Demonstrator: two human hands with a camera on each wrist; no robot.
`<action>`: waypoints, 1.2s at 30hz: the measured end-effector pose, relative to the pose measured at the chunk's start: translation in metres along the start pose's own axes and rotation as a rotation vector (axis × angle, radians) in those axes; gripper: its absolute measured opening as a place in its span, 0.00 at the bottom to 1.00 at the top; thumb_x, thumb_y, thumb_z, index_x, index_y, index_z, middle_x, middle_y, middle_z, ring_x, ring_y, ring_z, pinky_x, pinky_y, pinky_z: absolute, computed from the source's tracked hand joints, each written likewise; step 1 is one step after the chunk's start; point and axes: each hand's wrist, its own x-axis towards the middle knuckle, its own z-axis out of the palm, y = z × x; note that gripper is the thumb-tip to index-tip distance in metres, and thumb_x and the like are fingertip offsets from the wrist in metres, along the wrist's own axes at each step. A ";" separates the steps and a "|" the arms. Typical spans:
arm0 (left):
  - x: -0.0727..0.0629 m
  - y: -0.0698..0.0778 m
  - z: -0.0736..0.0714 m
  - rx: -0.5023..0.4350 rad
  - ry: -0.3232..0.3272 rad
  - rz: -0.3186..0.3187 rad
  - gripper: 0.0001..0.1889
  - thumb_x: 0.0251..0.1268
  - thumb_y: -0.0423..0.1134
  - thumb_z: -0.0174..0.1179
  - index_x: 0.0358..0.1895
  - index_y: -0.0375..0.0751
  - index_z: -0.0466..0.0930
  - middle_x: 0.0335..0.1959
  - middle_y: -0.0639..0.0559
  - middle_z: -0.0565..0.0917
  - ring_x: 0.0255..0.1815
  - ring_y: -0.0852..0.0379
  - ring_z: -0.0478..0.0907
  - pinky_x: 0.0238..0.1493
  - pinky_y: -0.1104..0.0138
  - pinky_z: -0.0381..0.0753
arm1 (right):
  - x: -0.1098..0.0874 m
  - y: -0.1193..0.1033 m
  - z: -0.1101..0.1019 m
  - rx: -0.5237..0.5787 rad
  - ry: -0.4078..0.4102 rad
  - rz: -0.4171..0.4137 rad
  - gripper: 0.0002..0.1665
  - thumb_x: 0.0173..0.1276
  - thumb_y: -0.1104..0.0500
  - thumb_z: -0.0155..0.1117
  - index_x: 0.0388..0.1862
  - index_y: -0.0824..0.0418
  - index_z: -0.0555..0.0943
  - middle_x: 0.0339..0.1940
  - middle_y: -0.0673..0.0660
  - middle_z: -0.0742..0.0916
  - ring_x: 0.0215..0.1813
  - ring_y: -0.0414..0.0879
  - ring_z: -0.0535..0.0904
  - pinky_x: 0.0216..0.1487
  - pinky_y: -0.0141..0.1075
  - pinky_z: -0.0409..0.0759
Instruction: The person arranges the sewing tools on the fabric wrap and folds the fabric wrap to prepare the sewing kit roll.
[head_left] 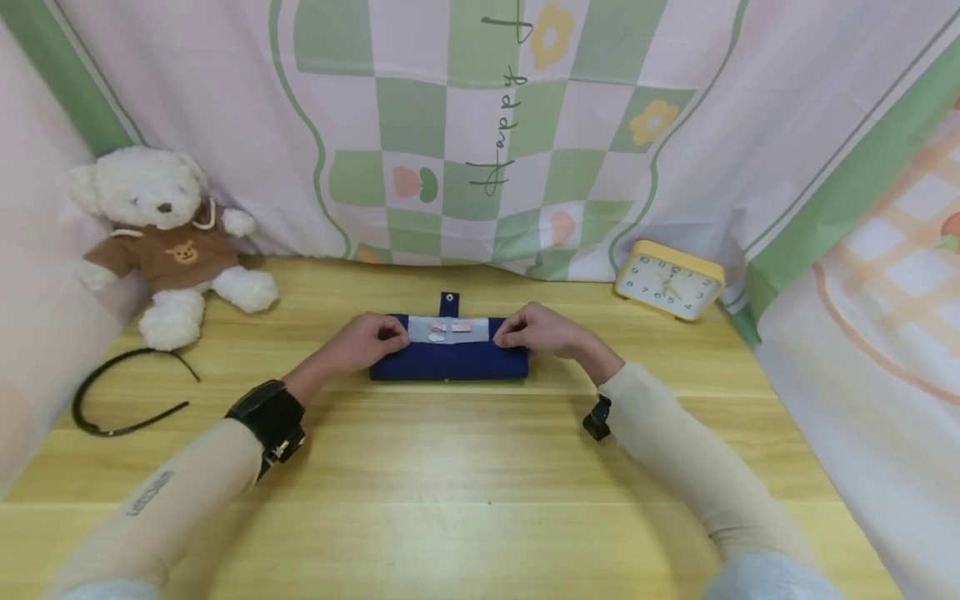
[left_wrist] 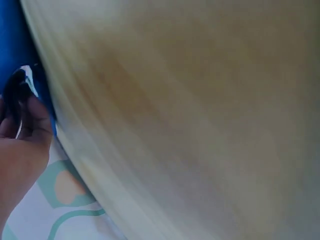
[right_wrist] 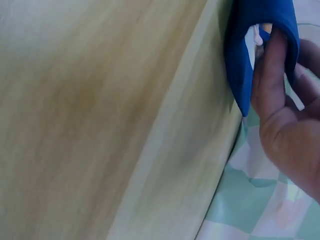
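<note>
A navy blue fabric pouch (head_left: pixel 450 365), partly folded over, lies across the middle of the wooden table. Along its upper part runs a whitish see-through pocket (head_left: pixel 420 327) with small pink and white items inside, too small to make out. From the far side sticks out a strap with a metal snap (head_left: pixel 449 305). My left hand (head_left: pixel 362 342) pinches the fold's left end between thumb and fingers. At the right end, my right hand (head_left: pixel 546 330) grips the same fold. In the right wrist view, fingers (right_wrist: pixel 272 75) reach inside the curved blue fabric (right_wrist: pixel 240 60), thumb side partly hidden.
A white teddy bear (head_left: pixel 168 242) in a brown top sits at the back left, with a black headband (head_left: pixel 127 429) in front of it. A yellow-framed clock (head_left: pixel 670 281) stands at the back right. Patterned curtain (head_left: pixel 487 125) hangs behind the table's far edge.
</note>
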 end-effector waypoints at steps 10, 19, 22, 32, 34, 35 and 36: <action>0.002 0.007 0.003 0.134 0.015 0.055 0.08 0.76 0.36 0.59 0.45 0.38 0.86 0.39 0.49 0.86 0.35 0.54 0.78 0.42 0.59 0.78 | 0.004 0.000 0.007 -0.139 0.027 -0.006 0.12 0.75 0.65 0.62 0.50 0.67 0.88 0.48 0.59 0.89 0.35 0.44 0.78 0.38 0.36 0.74; -0.007 0.033 0.015 0.292 -0.056 0.399 0.13 0.71 0.37 0.66 0.54 0.39 0.88 0.50 0.47 0.88 0.55 0.50 0.84 0.57 0.56 0.82 | 0.003 0.001 0.006 -0.106 0.016 0.017 0.12 0.75 0.64 0.62 0.50 0.67 0.88 0.50 0.60 0.89 0.35 0.45 0.79 0.36 0.36 0.75; -0.008 0.035 0.018 0.341 -0.076 0.404 0.15 0.69 0.38 0.68 0.56 0.39 0.87 0.53 0.46 0.87 0.57 0.49 0.83 0.59 0.56 0.81 | 0.003 0.001 0.007 -0.105 0.016 0.022 0.12 0.75 0.64 0.62 0.50 0.67 0.88 0.49 0.60 0.89 0.34 0.45 0.78 0.35 0.36 0.75; -0.009 0.031 0.016 0.344 -0.086 0.351 0.16 0.68 0.37 0.68 0.58 0.39 0.86 0.54 0.47 0.87 0.58 0.50 0.82 0.58 0.55 0.81 | -0.002 -0.011 0.014 -0.295 0.203 -0.266 0.11 0.69 0.61 0.70 0.47 0.65 0.87 0.40 0.54 0.88 0.39 0.46 0.82 0.42 0.41 0.82; -0.008 0.029 0.016 0.331 -0.089 0.336 0.17 0.68 0.39 0.68 0.58 0.40 0.86 0.55 0.47 0.86 0.59 0.51 0.81 0.59 0.55 0.80 | -0.005 -0.014 0.016 -0.283 0.203 -0.339 0.11 0.68 0.61 0.71 0.47 0.65 0.88 0.41 0.55 0.89 0.40 0.47 0.83 0.43 0.43 0.83; -0.007 0.028 0.016 0.323 -0.092 0.330 0.17 0.68 0.40 0.68 0.58 0.40 0.86 0.55 0.47 0.86 0.59 0.51 0.81 0.59 0.55 0.80 | -0.006 -0.015 0.017 -0.276 0.180 -0.368 0.12 0.68 0.60 0.72 0.47 0.65 0.88 0.42 0.55 0.89 0.41 0.47 0.84 0.44 0.43 0.83; -0.007 0.028 0.016 0.312 -0.094 0.321 0.18 0.68 0.40 0.69 0.59 0.40 0.86 0.56 0.48 0.86 0.59 0.52 0.81 0.59 0.55 0.79 | -0.007 -0.016 0.018 -0.270 0.147 -0.387 0.13 0.68 0.60 0.72 0.48 0.65 0.88 0.43 0.55 0.89 0.43 0.47 0.84 0.46 0.44 0.84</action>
